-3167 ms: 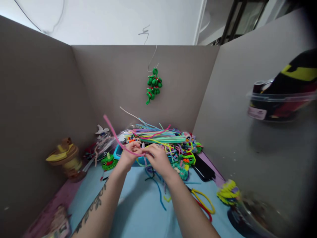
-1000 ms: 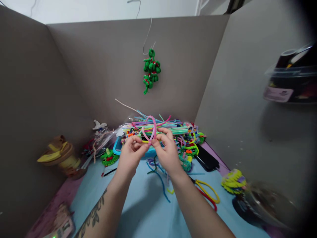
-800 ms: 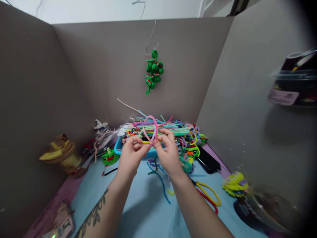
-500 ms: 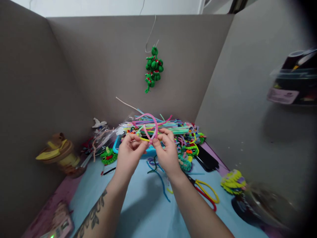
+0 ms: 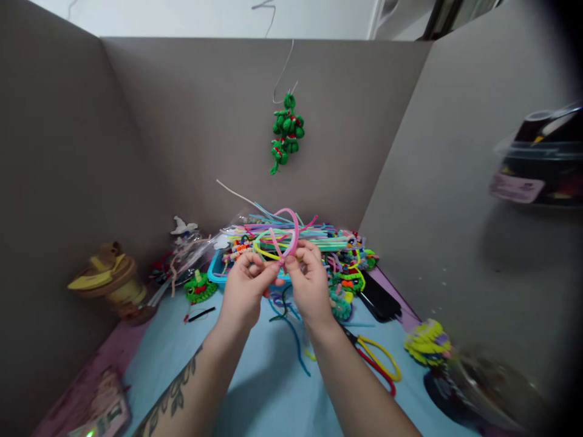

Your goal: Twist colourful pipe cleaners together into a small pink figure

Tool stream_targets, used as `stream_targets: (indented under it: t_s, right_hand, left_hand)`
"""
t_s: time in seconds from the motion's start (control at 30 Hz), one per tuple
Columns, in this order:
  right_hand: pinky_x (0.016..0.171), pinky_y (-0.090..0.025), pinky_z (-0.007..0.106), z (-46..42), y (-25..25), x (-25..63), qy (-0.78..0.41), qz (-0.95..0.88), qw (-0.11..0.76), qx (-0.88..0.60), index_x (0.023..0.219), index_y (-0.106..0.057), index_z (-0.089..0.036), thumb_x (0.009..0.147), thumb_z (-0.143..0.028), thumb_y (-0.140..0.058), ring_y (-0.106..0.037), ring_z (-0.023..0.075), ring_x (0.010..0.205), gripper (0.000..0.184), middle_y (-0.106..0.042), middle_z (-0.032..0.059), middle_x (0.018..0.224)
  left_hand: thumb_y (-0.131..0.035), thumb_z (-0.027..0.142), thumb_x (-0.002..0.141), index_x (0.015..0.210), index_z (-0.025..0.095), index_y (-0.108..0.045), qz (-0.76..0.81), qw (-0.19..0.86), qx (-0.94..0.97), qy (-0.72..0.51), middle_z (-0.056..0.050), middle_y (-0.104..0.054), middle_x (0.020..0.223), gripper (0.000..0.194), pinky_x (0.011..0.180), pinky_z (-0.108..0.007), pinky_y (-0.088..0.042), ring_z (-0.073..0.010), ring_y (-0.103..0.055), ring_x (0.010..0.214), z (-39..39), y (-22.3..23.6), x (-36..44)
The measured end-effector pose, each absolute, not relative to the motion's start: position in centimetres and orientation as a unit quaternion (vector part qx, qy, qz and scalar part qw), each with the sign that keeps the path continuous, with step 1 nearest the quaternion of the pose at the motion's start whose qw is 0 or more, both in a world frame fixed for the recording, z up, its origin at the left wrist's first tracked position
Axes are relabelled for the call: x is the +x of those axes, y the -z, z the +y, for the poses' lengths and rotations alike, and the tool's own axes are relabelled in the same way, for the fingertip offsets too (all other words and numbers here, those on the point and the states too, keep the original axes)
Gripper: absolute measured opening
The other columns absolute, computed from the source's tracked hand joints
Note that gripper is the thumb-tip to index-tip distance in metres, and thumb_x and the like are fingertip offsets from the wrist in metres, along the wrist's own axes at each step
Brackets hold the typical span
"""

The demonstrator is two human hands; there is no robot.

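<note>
My left hand (image 5: 246, 285) is closed in a pinch at the base of several bent pipe cleaners (image 5: 294, 226), pink, yellow and pale purple. Opposite it, my right hand (image 5: 310, 280) pinches the same crossing point, its fingertips close to the left ones. The pink strand arches up above both hands, and a yellow loop stands on the left side. Just behind lies a heap of loose pipe cleaners (image 5: 325, 243) over a blue tray (image 5: 217, 272). The exact twist between my fingertips is hidden.
Scissors (image 5: 378, 358) with yellow and red handles lie right of my forearm. A black phone-like slab (image 5: 379, 297), a green figure (image 5: 199, 287) and a yellow fuzzy piece (image 5: 427, 343) rest on the blue cloth (image 5: 259, 388). A green bundle (image 5: 288, 130) hangs from a wire.
My left fingers have come in from the yellow strand to the crossing point beside my right fingertips. The yellow loop now shows more fully. The view has shifted slightly.
</note>
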State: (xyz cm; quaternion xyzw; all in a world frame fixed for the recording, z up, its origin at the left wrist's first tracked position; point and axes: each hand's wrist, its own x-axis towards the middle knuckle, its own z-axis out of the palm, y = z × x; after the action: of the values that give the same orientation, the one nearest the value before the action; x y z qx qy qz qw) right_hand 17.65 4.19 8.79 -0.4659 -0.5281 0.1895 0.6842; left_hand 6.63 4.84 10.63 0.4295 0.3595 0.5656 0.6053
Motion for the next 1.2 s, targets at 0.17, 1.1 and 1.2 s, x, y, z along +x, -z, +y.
stream_targets:
  t_s: [0.17,1.1,1.2]
  right_hand:
    - [0.093,-0.04,0.033,4.4,-8.7,17.9,-0.184,-0.546,0.666,-0.475,0.072,-0.058,-0.019,0.086,-0.029,-0.054,-0.051,0.0203,0.106,0.017,-0.048,0.0062,0.105]
    - [0.094,-0.039,0.036,4.5,-9.3,19.5,-0.24,-0.563,0.636,-0.47,0.066,-0.065,-0.02,0.079,-0.028,-0.061,-0.054,0.0214,0.105,0.016,-0.053,0.0053,0.104]
    - [0.094,-0.039,0.036,4.5,-9.4,19.5,-0.228,-0.566,0.635,-0.473,0.068,-0.066,-0.02,0.079,-0.027,-0.06,-0.054,0.0218,0.105,0.015,-0.053,0.0057,0.104]
  left_hand:
    - [-0.08,0.028,0.061,0.072,0.019,-0.042,0.368,0.57,0.466,-0.568,0.005,-0.063,0.058,0.041,0.034,-0.012,-0.032,-0.0088,-0.06,0.041,4.9,-10.6,6.4]
    - [-0.064,0.031,0.078,0.083,0.02,-0.051,0.464,0.25,0.68,-0.509,0.001,-0.06,0.073,0.018,0.056,-0.023,-0.04,-0.0112,-0.054,0.06,5.2,-11.3,4.1]
    - [-0.066,0.033,0.077,0.094,0.02,-0.049,0.434,0.349,0.659,-0.505,0.0,-0.066,0.072,0.027,0.058,-0.023,-0.042,-0.0143,-0.062,0.065,5.2,-11.2,4.6]
